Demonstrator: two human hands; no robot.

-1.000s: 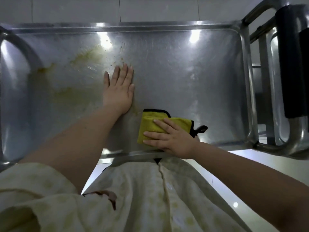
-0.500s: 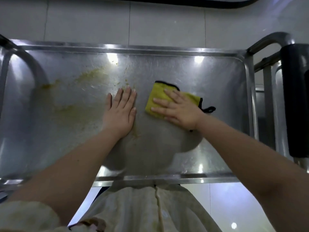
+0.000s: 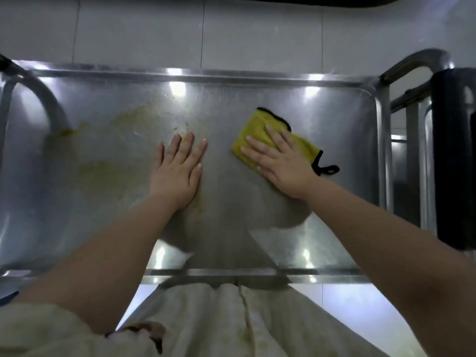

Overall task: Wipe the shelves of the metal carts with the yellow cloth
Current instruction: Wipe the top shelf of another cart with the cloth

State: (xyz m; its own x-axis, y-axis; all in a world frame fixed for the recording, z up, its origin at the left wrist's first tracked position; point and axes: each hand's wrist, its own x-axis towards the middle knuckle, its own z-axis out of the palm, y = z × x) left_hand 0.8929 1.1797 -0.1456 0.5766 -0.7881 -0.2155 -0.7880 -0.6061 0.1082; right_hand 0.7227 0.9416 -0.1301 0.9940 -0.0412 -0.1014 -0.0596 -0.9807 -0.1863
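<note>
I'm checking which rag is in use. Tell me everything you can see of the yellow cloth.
The yellow cloth is a soft, fuzzy-looking rag with black edging and a black loop at its right corner. It lies flat, at an angle, on the right half of the metal shelf. The right hand presses on it with straight, spread fingers, covering much of it.

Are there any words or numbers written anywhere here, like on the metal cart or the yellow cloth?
None: no words, numbers or signs show on the cart shelf, the yellow cloth, the black grip or the wall tiles.
</note>
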